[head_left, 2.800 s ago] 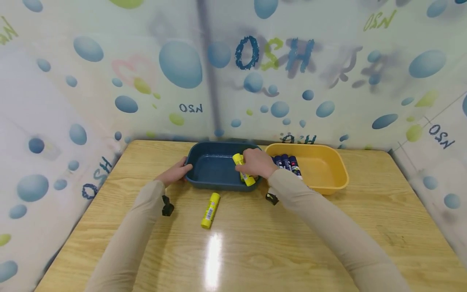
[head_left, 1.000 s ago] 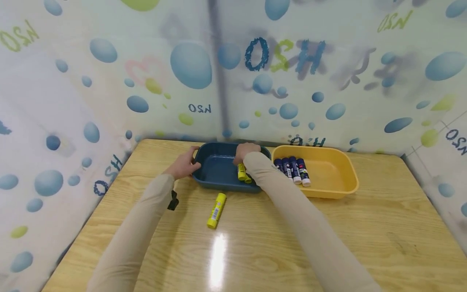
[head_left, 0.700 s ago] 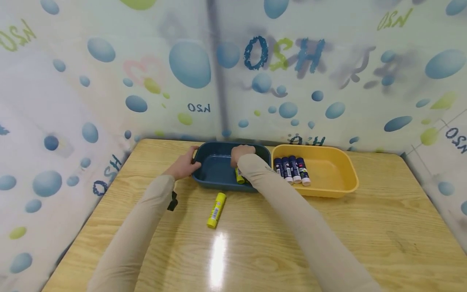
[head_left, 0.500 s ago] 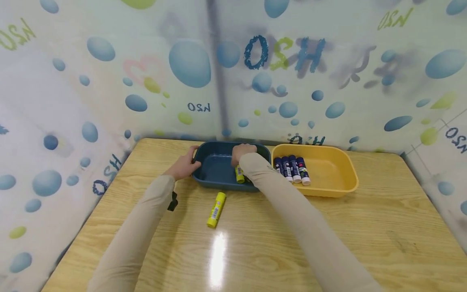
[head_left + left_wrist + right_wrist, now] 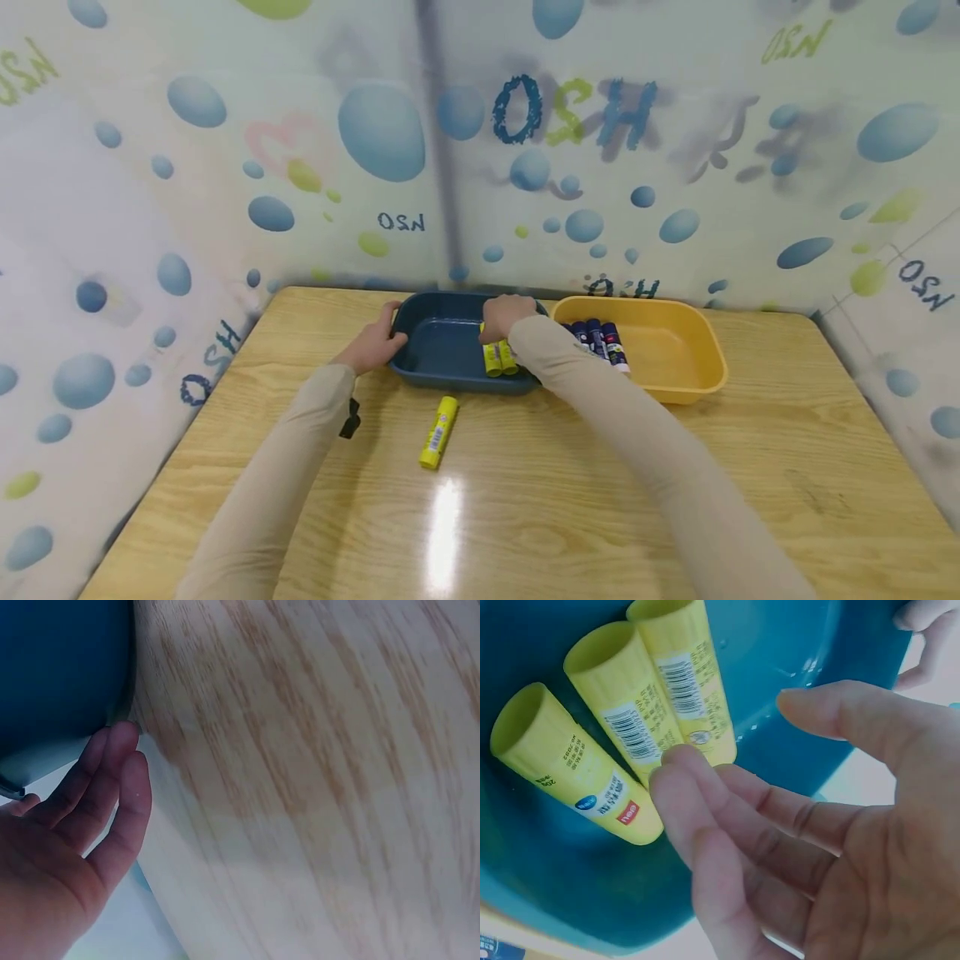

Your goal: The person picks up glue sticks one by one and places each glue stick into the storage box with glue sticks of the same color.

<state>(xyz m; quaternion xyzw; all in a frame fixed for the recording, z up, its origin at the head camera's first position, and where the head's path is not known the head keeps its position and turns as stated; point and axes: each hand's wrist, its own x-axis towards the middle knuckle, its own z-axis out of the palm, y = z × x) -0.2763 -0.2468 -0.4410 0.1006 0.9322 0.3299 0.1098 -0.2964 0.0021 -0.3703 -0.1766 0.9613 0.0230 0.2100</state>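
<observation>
In the head view a blue plastic bin [image 5: 442,348] stands at the back of the table. My left hand [image 5: 372,342] grips its left end, thumb at the rim and fingers [image 5: 133,799] along the outer wall. Over the bin's right part is my right hand [image 5: 507,317]. The right wrist view shows three yellow glue sticks inside: two side by side, a near one [image 5: 622,701] and a far one [image 5: 686,675], and a slanted one [image 5: 577,769] apart. The right fingertips touch their ends while the thumb stands away. Another yellow glue stick [image 5: 438,433] lies on the table in front.
Right beside the blue bin is an orange-yellow bin [image 5: 667,354], with several navy glue sticks [image 5: 597,340] along its left side. The wooden table [image 5: 525,500] meets a patterned wall [image 5: 480,208] behind the bins.
Earlier the right hand held a yellow glue stick above the blue bin. Now that hand has let go, and the glue sticks lie in the bin. The left hand has stayed at the bin's end.
</observation>
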